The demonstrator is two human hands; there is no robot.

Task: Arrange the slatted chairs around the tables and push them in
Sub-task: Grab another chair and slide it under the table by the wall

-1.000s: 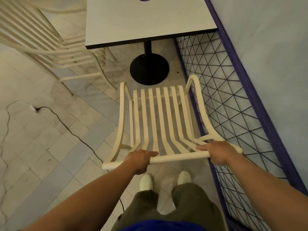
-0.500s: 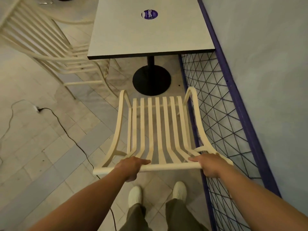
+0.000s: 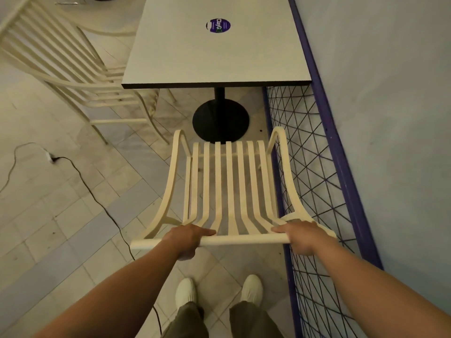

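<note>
I see left hand point(image 3: 186, 236) and right hand point(image 3: 301, 236) both clenched on the slatted chair's point(image 3: 229, 189) top rail, seat running straight ahead toward the table point(image 3: 217, 52), probably just short of its edge.

You're looking down on a pale tiled floor point(image 3: 61, 215) laid in a diagonal herringbone pattern, dimly and warmly lit. To your right, a plain light-blue wall point(image 3: 390, 118) runs behind a purple-framed wire-mesh barrier point(image 3: 314, 172). A thin black cable point(image 3: 97, 198) snakes across the tiles to your left, joined to a white cord point(image 3: 14, 162).
</note>
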